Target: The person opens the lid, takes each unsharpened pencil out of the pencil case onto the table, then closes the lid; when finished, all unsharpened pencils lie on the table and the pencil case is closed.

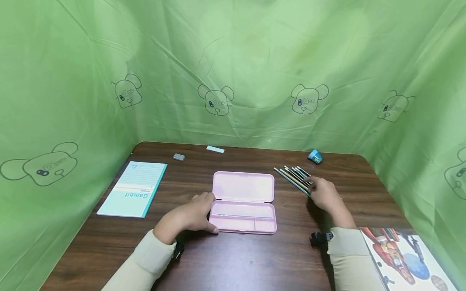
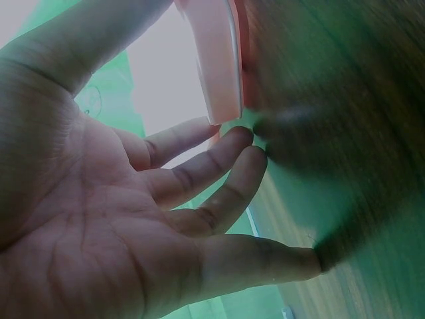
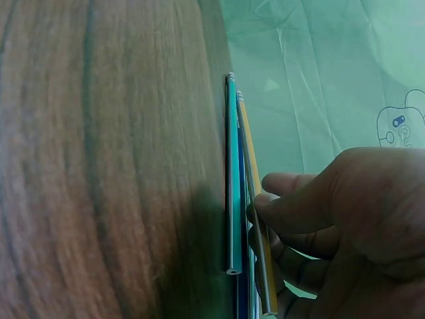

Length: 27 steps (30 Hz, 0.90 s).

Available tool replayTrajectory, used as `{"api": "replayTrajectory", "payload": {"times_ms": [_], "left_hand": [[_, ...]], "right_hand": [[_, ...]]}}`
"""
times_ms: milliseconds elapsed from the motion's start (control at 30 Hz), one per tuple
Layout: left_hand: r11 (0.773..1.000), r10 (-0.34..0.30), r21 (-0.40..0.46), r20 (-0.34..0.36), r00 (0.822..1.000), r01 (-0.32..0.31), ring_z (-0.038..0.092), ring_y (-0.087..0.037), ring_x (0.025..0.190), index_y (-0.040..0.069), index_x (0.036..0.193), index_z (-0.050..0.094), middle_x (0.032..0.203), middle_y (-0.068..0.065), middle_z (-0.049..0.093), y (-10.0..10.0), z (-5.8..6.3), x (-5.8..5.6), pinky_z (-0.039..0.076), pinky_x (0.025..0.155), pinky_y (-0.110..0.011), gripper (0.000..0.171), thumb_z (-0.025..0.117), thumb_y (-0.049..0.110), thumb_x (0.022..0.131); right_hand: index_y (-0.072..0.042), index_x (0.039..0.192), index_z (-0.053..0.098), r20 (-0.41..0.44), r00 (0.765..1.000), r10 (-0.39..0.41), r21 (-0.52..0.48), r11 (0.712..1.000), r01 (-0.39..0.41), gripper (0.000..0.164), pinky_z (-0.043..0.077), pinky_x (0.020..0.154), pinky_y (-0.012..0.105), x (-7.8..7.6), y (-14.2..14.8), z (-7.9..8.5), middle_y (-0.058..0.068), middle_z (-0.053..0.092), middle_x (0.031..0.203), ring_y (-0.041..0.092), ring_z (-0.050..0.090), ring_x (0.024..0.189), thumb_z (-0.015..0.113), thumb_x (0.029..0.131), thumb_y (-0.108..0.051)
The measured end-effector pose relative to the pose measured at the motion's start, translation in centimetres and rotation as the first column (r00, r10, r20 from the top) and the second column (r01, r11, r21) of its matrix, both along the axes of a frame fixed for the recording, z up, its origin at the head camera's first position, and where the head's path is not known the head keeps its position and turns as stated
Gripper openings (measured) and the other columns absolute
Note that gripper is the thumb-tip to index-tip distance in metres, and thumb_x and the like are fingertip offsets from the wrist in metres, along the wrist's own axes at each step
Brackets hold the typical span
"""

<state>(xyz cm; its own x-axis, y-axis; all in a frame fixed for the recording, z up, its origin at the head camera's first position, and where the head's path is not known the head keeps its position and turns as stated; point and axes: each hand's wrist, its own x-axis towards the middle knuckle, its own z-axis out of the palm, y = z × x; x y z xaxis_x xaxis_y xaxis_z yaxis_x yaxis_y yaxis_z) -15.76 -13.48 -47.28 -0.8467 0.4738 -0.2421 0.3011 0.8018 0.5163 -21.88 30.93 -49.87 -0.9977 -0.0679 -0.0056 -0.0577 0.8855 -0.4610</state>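
Note:
A pink pencil case [image 1: 243,223] lies with its lid [image 1: 243,186] folded back, showing a long compartment and smaller ones in front. My left hand [image 1: 193,212] holds its left end, thumb at the front corner and fingers toward the hinge; in the left wrist view the other fingers are spread beside the case [image 2: 219,66]. To the right, several pencils [image 1: 291,176] lie fanned out on the table. My right hand [image 1: 324,194] is at their near ends. Seen from the right wrist, thumb and fingers pinch a yellow pencil [image 3: 255,199], beside a teal pencil [image 3: 234,179].
A notebook [image 1: 132,190] lies at the left. Along the back of the wooden table [image 1: 247,258] are a grey eraser [image 1: 178,157], a pale strip [image 1: 215,149] and a blue sharpener [image 1: 315,156]. A picture-covered book [image 1: 411,258] lies beside the right forearm. Green cloth [image 1: 255,60] surrounds the table.

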Motion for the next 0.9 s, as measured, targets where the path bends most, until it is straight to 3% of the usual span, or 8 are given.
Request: {"api": "replayTrajectory", "payload": {"times_ms": [300, 700, 900], "left_hand": [[1.0, 0.001, -0.001, -0.002, 1.0, -0.001, 0.058, -0.037, 0.121, -0.003, 0.136, 0.056, 0.129, -0.017, 0.062, 0.1, 0.1, 0.0, 0.049, 0.114, -0.059, 0.083, 0.104, 0.034, 0.079], [1.0, 0.005, 0.002, 0.006, 1.0, -0.005, 0.058, -0.037, 0.122, -0.003, 0.138, 0.056, 0.131, -0.017, 0.062, 0.1, 0.1, 0.1, 0.049, 0.114, -0.059, 0.084, 0.104, 0.034, 0.079], [1.0, 0.008, -0.006, 0.016, 1.0, -0.008, 0.057, -0.036, 0.123, -0.002, 0.139, 0.056, 0.132, -0.016, 0.062, 0.0, 0.1, 0.0, 0.049, 0.114, -0.058, 0.084, 0.103, 0.035, 0.08]], "right_hand": [[0.003, 0.137, 0.071, 0.023, 1.0, -0.003, -0.01, 1.0, 0.003, 0.043, 0.044, 0.065, 0.036, -0.2, -0.1, -0.3, 0.011, 0.07, 0.088, 0.028, 0.057, 0.075, 0.058, 0.096, 0.005], [0.002, 0.136, 0.072, 0.032, 0.999, -0.008, 0.008, 1.0, 0.008, 0.042, 0.05, 0.073, 0.041, -0.1, -0.1, -0.2, 0.015, 0.076, 0.095, 0.03, 0.062, 0.082, 0.06, 0.097, 0.005], [0.0, 0.142, 0.07, -0.017, 0.997, 0.075, -0.012, 0.997, -0.075, 0.039, 0.057, 0.082, 0.051, 0.5, -1.5, 1.7, 0.02, 0.08, 0.107, 0.031, 0.071, 0.092, 0.068, 0.103, -0.001]]}}
